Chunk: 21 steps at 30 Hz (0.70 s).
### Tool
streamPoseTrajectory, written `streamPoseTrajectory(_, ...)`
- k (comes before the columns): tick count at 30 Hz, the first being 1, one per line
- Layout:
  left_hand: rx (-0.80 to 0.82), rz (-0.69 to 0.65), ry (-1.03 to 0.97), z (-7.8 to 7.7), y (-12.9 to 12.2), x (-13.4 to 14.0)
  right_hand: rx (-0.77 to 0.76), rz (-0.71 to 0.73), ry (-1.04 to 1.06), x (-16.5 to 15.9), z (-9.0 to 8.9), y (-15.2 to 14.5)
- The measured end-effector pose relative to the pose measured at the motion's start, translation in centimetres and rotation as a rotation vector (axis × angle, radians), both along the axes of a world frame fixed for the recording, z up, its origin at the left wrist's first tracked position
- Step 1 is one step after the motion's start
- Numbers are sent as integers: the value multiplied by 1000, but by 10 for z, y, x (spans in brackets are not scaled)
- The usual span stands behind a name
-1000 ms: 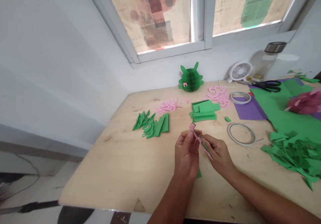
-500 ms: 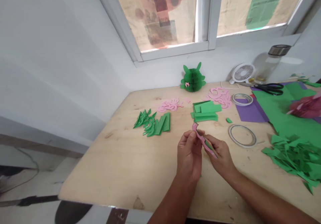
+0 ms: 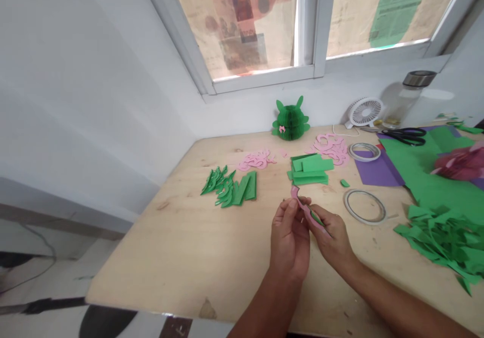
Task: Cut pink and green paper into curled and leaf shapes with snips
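Note:
Both hands pinch one curved pink paper cutout (image 3: 307, 211) above the table, with a bit of green paper (image 3: 316, 217) showing along its right edge. My left hand (image 3: 290, 234) is closed on the cutout's upper left part, thumb on top. Lower down, my right hand (image 3: 335, 234) is closed on its other end. Just beyond the hands lies a stack of green paper strips (image 3: 312, 169). Pink cutouts (image 3: 256, 160) and green cut pieces (image 3: 226, 189) lie to the left.
Double-sided tape rolls (image 3: 365, 207), black scissors (image 3: 404, 135), green scraps (image 3: 446, 242) and purple paper (image 3: 378, 169) lie at the right. A green honeycomb paper figure (image 3: 290, 122), a small white fan (image 3: 365, 112) and a glass bottle (image 3: 404, 101) stand along the wall.
Both hands have shifted slightly right with the pink cutout. More of its lower end is now covered by my right hand's fingers.

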<state>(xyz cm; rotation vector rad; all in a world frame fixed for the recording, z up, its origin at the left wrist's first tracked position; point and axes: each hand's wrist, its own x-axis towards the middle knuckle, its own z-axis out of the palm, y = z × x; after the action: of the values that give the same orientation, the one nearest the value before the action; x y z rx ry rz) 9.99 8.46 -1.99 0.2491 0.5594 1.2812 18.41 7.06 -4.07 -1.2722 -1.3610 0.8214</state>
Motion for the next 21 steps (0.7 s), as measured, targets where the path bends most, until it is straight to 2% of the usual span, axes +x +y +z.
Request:
streamPoseTrajectory(7, -37, 11, -33, 1, -2, 4, 43, -25, 23, -1, 2, -1)
streamPoseTrajectory(16, -76, 27, -62, 4, -5, 8, 65, -78, 28, 0, -5, -1)
streamPoseTrajectory(21, -82, 35, -39, 4, -5, 9, 66, -64, 27, 1, -5, 0)
